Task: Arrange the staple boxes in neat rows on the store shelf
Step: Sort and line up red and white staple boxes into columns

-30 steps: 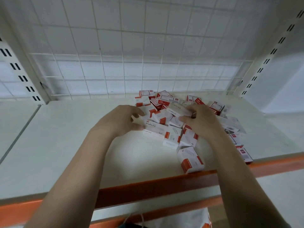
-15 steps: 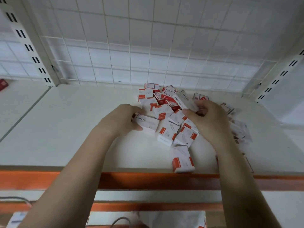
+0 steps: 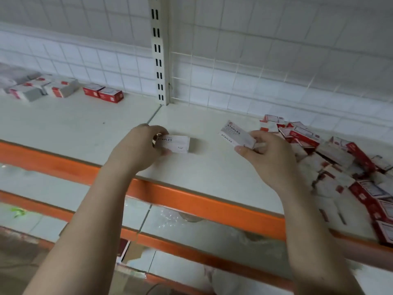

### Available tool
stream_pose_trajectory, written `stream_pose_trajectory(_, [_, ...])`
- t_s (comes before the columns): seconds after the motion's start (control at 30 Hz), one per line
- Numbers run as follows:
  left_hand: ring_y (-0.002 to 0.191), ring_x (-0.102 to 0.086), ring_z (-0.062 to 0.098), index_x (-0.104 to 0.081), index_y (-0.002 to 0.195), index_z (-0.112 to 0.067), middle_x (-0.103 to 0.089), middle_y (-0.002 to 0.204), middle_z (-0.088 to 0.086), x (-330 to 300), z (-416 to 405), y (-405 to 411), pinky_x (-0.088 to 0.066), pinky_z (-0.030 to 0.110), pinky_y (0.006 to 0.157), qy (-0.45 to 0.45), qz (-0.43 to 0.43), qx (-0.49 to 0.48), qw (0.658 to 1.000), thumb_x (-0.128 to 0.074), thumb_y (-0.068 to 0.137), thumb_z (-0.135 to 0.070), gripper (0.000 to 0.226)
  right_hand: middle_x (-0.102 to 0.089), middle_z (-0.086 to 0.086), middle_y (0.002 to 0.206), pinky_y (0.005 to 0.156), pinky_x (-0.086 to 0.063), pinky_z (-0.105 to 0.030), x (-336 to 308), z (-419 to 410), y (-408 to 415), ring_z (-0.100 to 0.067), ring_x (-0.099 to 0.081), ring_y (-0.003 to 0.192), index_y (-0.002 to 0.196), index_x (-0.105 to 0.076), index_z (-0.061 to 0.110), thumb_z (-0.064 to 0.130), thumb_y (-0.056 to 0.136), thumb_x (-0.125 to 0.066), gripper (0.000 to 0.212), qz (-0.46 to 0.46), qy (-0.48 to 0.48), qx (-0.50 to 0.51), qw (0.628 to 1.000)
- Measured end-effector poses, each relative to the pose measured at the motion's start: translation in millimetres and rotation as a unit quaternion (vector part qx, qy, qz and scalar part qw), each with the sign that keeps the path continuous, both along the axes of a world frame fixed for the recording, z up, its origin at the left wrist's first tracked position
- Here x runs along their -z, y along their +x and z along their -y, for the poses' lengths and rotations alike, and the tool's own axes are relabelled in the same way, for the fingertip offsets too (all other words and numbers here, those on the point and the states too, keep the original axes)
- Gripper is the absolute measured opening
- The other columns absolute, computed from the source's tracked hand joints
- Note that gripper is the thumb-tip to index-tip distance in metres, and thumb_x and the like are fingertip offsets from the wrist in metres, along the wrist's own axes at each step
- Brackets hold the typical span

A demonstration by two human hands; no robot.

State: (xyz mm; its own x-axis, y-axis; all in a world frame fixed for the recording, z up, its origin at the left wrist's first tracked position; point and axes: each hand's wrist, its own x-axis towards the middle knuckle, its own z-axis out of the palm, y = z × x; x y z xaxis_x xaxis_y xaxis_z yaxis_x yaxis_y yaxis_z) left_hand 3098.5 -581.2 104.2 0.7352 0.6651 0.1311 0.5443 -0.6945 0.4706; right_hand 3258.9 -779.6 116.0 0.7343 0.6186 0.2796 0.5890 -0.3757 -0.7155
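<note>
My left hand (image 3: 139,149) grips one end of a white staple box (image 3: 177,144) marked STAPLES, held low over the white shelf (image 3: 204,167). My right hand (image 3: 265,153) pinches a second white staple box (image 3: 235,135), tilted, above the shelf. A loose heap of red and white staple boxes (image 3: 331,158) lies to the right of my right hand. Two red boxes (image 3: 103,94) and several white ones (image 3: 42,88) stand at the back of the neighbouring shelf bay on the left.
A slotted upright post (image 3: 159,50) divides the two bays in front of a white wire grid back (image 3: 255,71). An orange rail (image 3: 191,199) edges the shelf front. Lower shelves with orange rails show below.
Both hands have lifted a staple box each out of the heap and moved left. The view has swung left, so the heap now sits at the right.
</note>
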Motion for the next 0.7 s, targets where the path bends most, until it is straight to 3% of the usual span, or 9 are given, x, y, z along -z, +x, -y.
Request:
stream_pose_trajectory(0.1, [0.078,-0.055,0.022,-0.064,0.11,-0.02,-0.057,0.1,0.009,-3.6,-34.4,-54.8,-0.04,0.027,0.076,0.008,0.02,-0.026,0.999,-0.069,0.079,-0.015,0.031,-0.063,0.008,0.092,0.067,-0.045,-0.021,4.9,-36.8,-44.0,-0.013,-0.06,0.084,0.104,-0.065,0.02,0.027,0.079,-0.072,0.027,-0.005,0.005,-0.008,1.0])
stream_pose_trajectory(0.3, [0.083,-0.056,0.024,-0.065,0.106,-0.018,-0.055,0.1,0.01,-9.9,-102.2,-169.8,-0.039,0.027,0.068,0.02,0.032,-0.066,0.997,-0.059,0.081,-0.005,0.029,-0.065,0.001,0.1,0.069,-0.039,-0.022,19.2,-117.4,-140.8,-0.017,-0.059,0.089,0.105,-0.066,0.019,0.029,0.078,-0.073,0.03,-0.001,0.015,-0.005,1.0])
stream_pose_trajectory(0.47, [0.079,-0.049,0.022,-0.064,0.103,-0.018,-0.051,0.091,0.007,-18.2,-147.6,-247.5,-0.033,0.027,0.066,0.034,0.023,-0.091,0.995,-0.066,0.082,-0.016,0.021,-0.065,-0.004,0.102,0.075,-0.042,-0.025,17.2,-172.3,-208.1,-0.02,-0.06,0.091,0.108,-0.064,0.017,0.027,0.079,-0.072,0.032,-0.015,0.003,-0.028,1.0])
stream_pose_trajectory(0.7, [0.08,-0.048,0.022,-0.062,0.108,-0.019,-0.054,0.099,0.008,-11.6,-199.1,-315.3,-0.033,0.028,0.068,0.039,0.023,-0.142,0.989,-0.067,0.082,-0.02,0.026,-0.064,-0.005,0.106,0.077,-0.041,-0.024,15.5,-241.1,-262.7,-0.02,-0.06,0.095,0.11,-0.063,0.016,0.028,0.078,-0.072,0.035,0.002,-0.021,-0.068,0.997])
